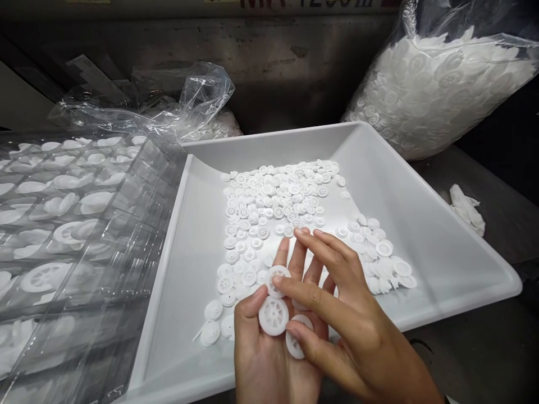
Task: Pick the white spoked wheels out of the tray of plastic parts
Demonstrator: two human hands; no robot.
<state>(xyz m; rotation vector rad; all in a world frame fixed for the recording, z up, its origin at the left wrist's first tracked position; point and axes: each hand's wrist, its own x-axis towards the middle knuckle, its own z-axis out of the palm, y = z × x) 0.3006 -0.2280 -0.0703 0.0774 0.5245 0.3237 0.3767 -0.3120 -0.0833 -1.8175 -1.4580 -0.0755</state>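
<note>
Now we have our left hand (269, 365) turned palm up, low in the view and loosely cupped, with three white plastic wheels (273, 316) lying across it and the thumb against the nearest one. Our right hand (370, 331) reaches in from 4 o'clock, palm down, its fingers spread over those wheels. Its fingertips (292, 332) touch them, but we cannot tell whether they grip a wheel or only rest on it.

The step in hand, as we judge it, is handling these wheels a few at a time above the tray. The next move calls for light fingers, because the wheels sit loose in the palm and one could easily slip away as another is parted from them.

Our hands are over the near part of a white plastic tray (269, 138). A broad spread of loose wheels (273, 196) lies on its floor at 12 o'clock from our hands, and a smaller cluster of wheels (379, 261) lies at 2 o'clock. At 9 o'clock, a clear plastic tray (76, 252) with moulded pockets overlaps the tray's edge. A crumpled clear bag (189, 95) sits at 11 o'clock, a full bag of white wheels (438, 95) at 1 o'clock, and a crumpled white cloth (465, 210) at 3 o'clock beyond the rim. A grey metal wall (273, 56) closes off the back.
</note>
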